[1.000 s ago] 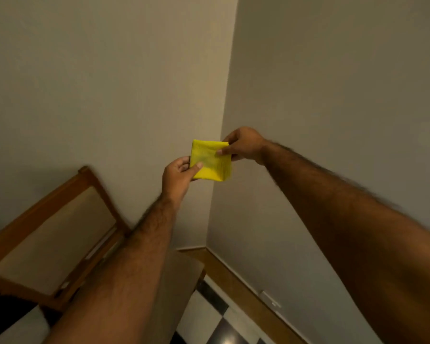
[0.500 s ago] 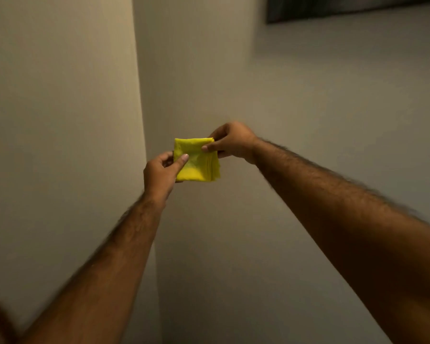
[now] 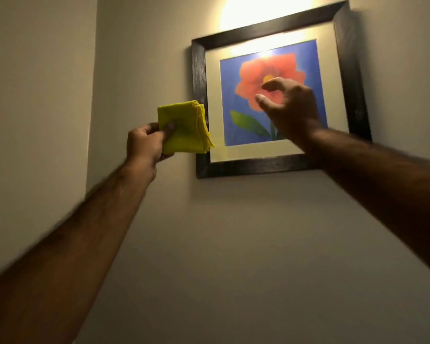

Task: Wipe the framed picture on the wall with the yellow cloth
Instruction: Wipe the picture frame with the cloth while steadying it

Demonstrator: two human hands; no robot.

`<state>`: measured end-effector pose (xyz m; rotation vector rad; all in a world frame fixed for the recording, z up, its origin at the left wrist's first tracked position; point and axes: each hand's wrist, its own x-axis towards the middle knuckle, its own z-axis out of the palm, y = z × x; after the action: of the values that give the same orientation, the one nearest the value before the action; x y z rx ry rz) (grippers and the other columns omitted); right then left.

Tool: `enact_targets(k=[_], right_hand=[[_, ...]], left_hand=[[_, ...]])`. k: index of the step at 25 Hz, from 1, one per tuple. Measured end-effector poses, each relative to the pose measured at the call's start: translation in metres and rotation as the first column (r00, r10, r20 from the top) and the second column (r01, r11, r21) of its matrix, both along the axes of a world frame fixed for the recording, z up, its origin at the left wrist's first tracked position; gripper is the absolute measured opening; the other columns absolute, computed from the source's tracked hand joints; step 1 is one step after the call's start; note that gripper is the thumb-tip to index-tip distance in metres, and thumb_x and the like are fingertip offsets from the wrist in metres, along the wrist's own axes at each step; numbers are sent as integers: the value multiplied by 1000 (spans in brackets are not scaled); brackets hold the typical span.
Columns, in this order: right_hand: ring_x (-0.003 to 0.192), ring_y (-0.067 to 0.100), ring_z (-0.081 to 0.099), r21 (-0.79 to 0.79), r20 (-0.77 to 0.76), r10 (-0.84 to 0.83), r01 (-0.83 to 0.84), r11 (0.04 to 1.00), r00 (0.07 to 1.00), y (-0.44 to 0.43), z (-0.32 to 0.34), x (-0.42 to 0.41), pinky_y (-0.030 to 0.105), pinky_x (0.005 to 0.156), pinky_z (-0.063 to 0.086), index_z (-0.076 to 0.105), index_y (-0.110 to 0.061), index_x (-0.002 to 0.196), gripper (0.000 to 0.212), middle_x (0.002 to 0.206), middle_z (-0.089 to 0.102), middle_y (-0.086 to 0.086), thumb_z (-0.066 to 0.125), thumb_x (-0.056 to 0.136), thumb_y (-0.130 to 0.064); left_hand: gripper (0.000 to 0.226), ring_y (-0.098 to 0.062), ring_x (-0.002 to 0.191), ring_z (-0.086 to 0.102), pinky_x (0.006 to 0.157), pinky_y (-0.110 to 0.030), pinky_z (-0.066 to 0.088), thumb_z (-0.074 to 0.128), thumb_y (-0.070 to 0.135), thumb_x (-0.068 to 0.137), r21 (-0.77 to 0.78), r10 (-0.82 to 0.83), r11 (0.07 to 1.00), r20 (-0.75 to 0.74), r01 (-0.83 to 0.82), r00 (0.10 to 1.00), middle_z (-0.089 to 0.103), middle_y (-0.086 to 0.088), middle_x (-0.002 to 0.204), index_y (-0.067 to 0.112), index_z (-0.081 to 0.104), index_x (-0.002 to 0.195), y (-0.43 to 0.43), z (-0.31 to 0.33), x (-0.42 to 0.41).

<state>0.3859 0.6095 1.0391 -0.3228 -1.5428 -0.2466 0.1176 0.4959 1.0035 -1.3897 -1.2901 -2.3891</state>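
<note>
1. Since a second ago, both hands have parted: the right hand [image 3: 289, 109] has let go of the yellow cloth [image 3: 184, 127] and the view has swung up to the framed picture [image 3: 271, 95], upper right of frame.
2. Left hand [image 3: 145, 142] pinches the folded cloth at centre left, overlapping the frame's left edge.
3. Right hand hovers open-fingered, empty, before the flower.
4. Cloth looks soft and light; glass likely fragile, so steady the frame's edge.
</note>
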Motion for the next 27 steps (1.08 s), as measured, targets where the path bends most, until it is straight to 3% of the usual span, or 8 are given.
enact_targets(k=[5, 9, 12, 14, 15, 17, 20, 27], right_hand=[[151, 32, 29, 4, -1, -380, 380, 925, 925, 58, 40, 91, 40, 122, 26, 41, -3, 150, 70, 159, 39, 17, 55, 94, -43], [158, 27, 11, -70, 119, -509, 519, 852, 852, 96, 33, 115, 42, 125, 16, 22, -6, 159, 88, 170, 16, 12, 43, 94, -62], [159, 20, 3, -120, 199, -509, 537, 835, 837, 118, 17, 115, 42, 127, 13, 12, -9, 161, 104, 172, 3, 6, 27, 86, -80], [159, 17, -2, -118, 173, -502, 524, 844, 847, 130, 9, 108, 39, 127, 9, 7, -10, 161, 110, 172, -4, 3, 21, 82, -85], [159, 16, -4, -110, 149, -500, 517, 849, 853, 134, 6, 104, 38, 127, 7, 5, -10, 161, 110, 172, -6, 3, 19, 82, -85], [158, 16, -7, -81, 101, -513, 521, 850, 852, 143, -1, 97, 36, 127, 4, 3, -9, 161, 110, 171, -8, 5, 16, 83, -85], [159, 20, -3, -32, 29, -572, 572, 819, 820, 153, -9, 92, 38, 128, 6, 5, -5, 161, 108, 171, -3, 10, 16, 86, -82], [159, 25, 3, 6, 6, -594, 594, 804, 804, 162, -9, 88, 41, 128, 10, 8, -2, 160, 109, 171, 2, 14, 18, 87, -82]], left_hand=[[43, -29, 100, 69, 64, -35, 62, 75, 34, 86, 0, 94, 996, -1, -94, 996, 70, -10, 118, 12, 66, 122, 33, 89, 8], [33, -35, 92, 73, 71, -44, 64, 80, 34, 79, -43, 294, 954, -40, -296, 955, 74, -20, 105, 6, 72, 94, 63, 100, 12], [43, -37, 108, 63, 84, -45, 57, 79, 36, 76, 131, 766, 634, -243, -762, 595, 67, -17, 116, 10, 64, 107, 74, 88, 16], [37, -38, 109, 59, 87, -50, 54, 74, 20, 79, 401, 877, 444, -377, -801, 297, 62, -17, 119, 9, 62, 112, 78, 86, 19], [29, -41, 107, 61, 88, -51, 54, 68, 11, 83, 486, 864, 448, -450, -750, 225, 64, -20, 117, 5, 66, 112, 82, 83, 23], [34, -43, 115, 61, 101, -49, 51, 54, 8, 94, 480, 794, 545, -559, -687, 239, 65, -24, 126, -3, 66, 123, 95, 67, 24], [62, -31, 150, 34, 124, -42, 30, 39, 39, 102, 319, 678, 672, -629, -668, 380, 38, -18, 159, 1, 39, 151, 109, 24, 21], [92, -24, 156, 15, 124, -38, 19, 18, 74, 94, 286, 666, 629, -677, -723, 312, 12, -6, 167, 8, 22, 158, 117, -90, 14]])
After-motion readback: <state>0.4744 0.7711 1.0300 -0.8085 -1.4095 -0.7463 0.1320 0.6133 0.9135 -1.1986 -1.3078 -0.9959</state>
